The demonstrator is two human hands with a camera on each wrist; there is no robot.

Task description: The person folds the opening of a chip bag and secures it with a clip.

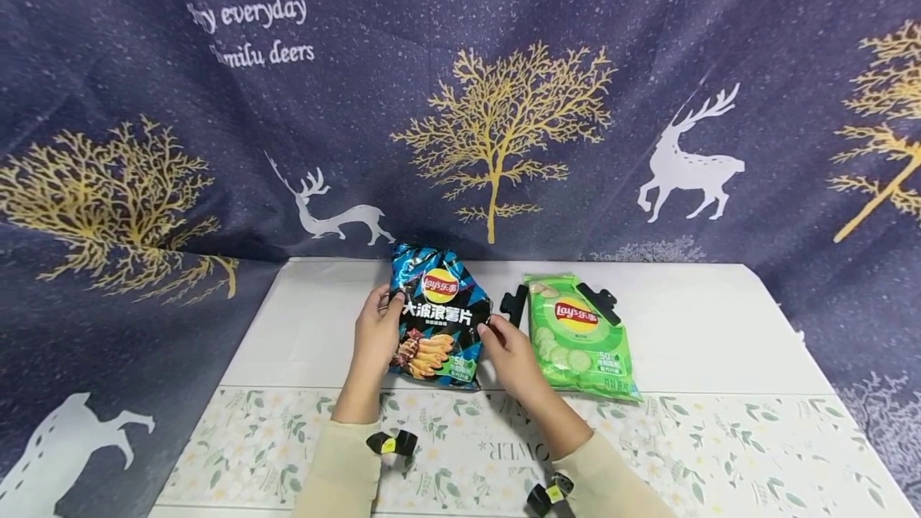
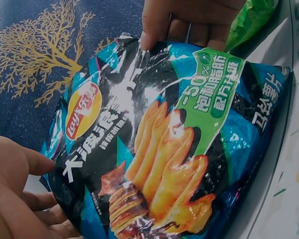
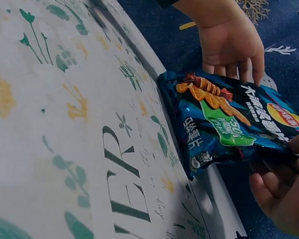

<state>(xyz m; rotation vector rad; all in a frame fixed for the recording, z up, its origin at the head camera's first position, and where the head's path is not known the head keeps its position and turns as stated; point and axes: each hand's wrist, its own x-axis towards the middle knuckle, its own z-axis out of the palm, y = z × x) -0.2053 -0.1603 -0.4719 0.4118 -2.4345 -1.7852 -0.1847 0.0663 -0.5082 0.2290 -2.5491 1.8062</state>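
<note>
A blue and black bag of potato chips (image 1: pixel 435 318) is held between both hands, its printed front facing up. My left hand (image 1: pixel 377 326) grips its left edge, with the thumb on the front and the fingers behind. At the right edge, my right hand (image 1: pixel 512 354) pinches the bag between thumb and fingers. The bag's upper right side slants inward in the head view. In the left wrist view the bag (image 2: pixel 154 144) looks full, and its bottom seam is near the table. Just right of it lies a black bag clip (image 1: pixel 514 306).
A green bag of potato chips (image 1: pixel 576 342) lies to the right, with another black clip (image 1: pixel 600 302) across its upper right corner. The table (image 1: pixel 705 334) is white at the back and flower-patterned in front. A dark blue cloth (image 1: pixel 446 14) with trees and deer hangs behind.
</note>
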